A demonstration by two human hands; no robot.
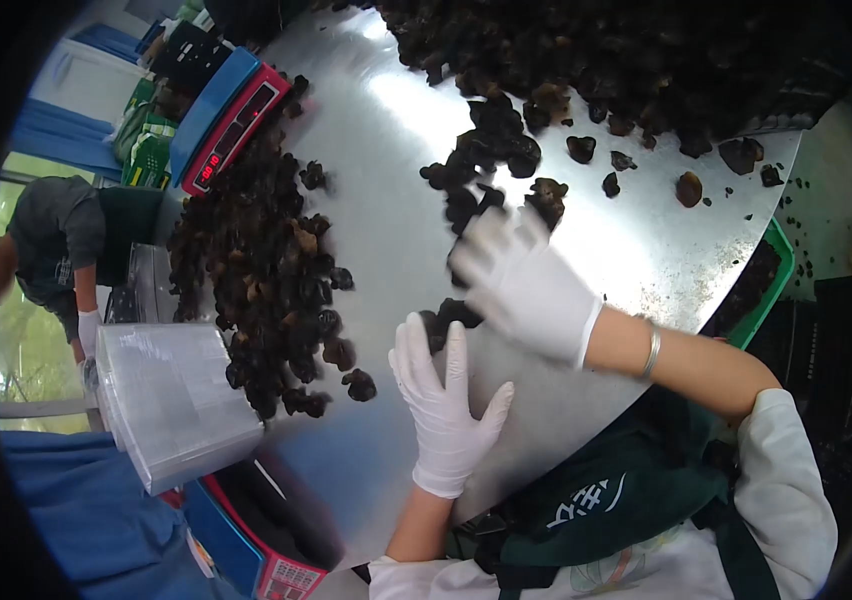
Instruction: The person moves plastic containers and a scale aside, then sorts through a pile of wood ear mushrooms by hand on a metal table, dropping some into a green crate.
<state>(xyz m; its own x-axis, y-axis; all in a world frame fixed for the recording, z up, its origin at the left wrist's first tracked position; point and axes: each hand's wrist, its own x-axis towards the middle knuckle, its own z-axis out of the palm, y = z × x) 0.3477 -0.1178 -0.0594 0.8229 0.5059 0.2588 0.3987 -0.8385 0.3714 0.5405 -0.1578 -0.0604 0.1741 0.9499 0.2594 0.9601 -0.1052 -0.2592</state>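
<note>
Dark dried fungus pieces lie in heaps on a shiny metal table (386,180). My left hand (444,405), in a white glove, rests flat on the metal with its fingers spread, just below a small clump of fungus (451,315). My right hand (521,285), also gloved and blurred by motion, lies over that clump and a trail of pieces (491,150) that runs up toward the big heap (626,60). Its fingers are apart and I see nothing gripped in it. A bracelet sits on my right wrist.
A long heap of fungus (276,270) runs down the table's left side. A blue-and-red scale (231,130) stands at the upper left, another (276,560) at the bottom. A clear plastic box (176,400) lies at the left edge. A green crate (761,290) sits right; another person (56,250) stands left.
</note>
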